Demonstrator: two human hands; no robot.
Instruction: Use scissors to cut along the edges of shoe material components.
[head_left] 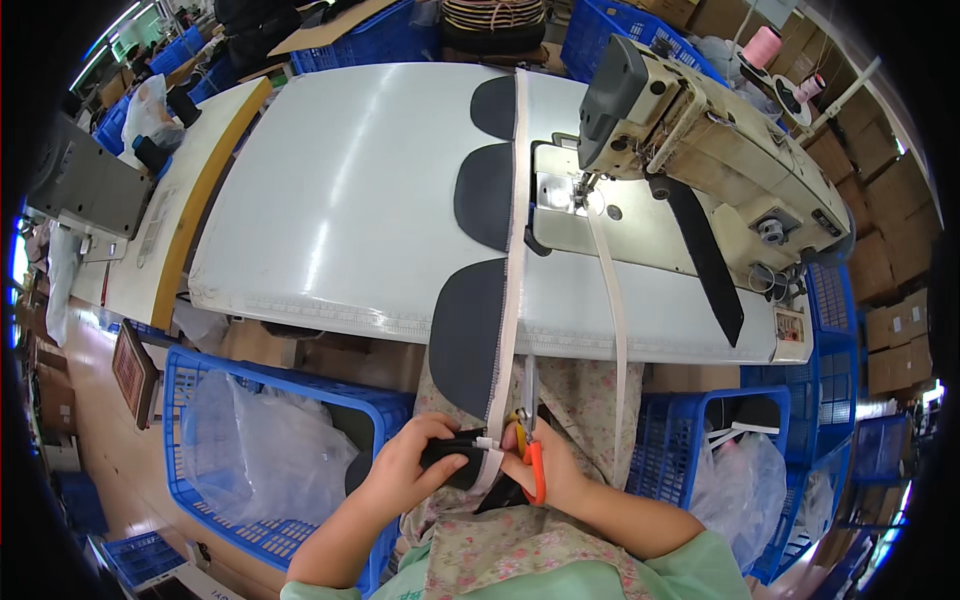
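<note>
My left hand [408, 462] pinches a dark fabric piece [455, 455] sewn to a long white tape [510, 300] just below the table edge. My right hand [545, 470] grips orange-handled thread snips [533, 462], their blades upright at the tape beside the dark piece. The tape runs up over the white table [340, 200], joining three more dark half-round pieces [470, 335] in a chain toward the sewing machine [690, 150].
A blue crate [200, 440] lined with a clear plastic bag stands at my left, another blue crate [680, 420] at my right. A second white tape [615, 310] hangs from the machine. Cardboard boxes stack at the far right; more blue crates behind the table.
</note>
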